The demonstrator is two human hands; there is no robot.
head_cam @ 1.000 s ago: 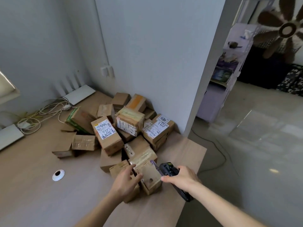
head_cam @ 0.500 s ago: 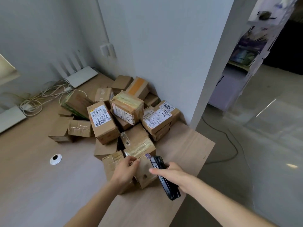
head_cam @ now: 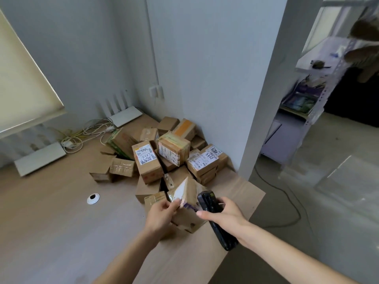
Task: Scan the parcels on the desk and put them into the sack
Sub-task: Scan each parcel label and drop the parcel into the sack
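Observation:
A pile of several brown cardboard parcels (head_cam: 160,158) lies on the wooden desk (head_cam: 51,222) against the wall corner. My left hand (head_cam: 162,216) grips a small brown parcel (head_cam: 187,203) and holds it tilted above the desk's right end, a white label face turned up and to the left. My right hand (head_cam: 223,216) holds a black handheld scanner (head_cam: 215,218) right beside that parcel, its head close to the parcel's right side. No sack is in view.
White routers (head_cam: 125,115) and a tangle of cables (head_cam: 86,134) lie at the desk's back left. A round cable hole (head_cam: 93,198) sits in the desktop. The desk's right edge drops to the floor, where a cable (head_cam: 287,201) runs. A shelf unit (head_cam: 297,103) stands behind the wall.
My left hand has lifted the small parcel off the pile and tipped it up. The scanner in my right hand has stayed next to it. The head camera has tilted upward.

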